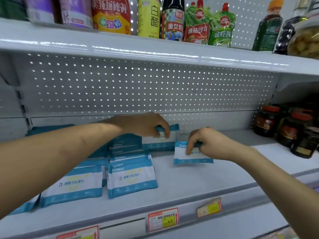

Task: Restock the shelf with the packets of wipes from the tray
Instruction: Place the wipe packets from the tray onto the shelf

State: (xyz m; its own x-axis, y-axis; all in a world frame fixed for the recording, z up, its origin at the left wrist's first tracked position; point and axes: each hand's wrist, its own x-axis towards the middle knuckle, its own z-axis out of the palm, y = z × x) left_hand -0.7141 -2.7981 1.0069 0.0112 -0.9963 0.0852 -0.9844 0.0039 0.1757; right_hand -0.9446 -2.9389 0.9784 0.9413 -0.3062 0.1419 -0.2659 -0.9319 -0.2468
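Observation:
Both hands reach into the grey shelf [198,180]. My left hand [146,125] grips the top edge of a blue-and-white wipes packet [161,143] standing upright near the back. My right hand [205,141] pinches the top of a second wipes packet [191,156], upright and a little in front and to the right of the first. Rows of the same packets [132,178] stand to the left, with another row [72,185] further left. The tray is out of view.
Dark jars with red lids [283,128] stand at the shelf's right end. A perforated back panel [138,87] closes the rear. Bottles and sauce pouches [172,19] line the shelf above. Price tags [163,219] hang on the front rail.

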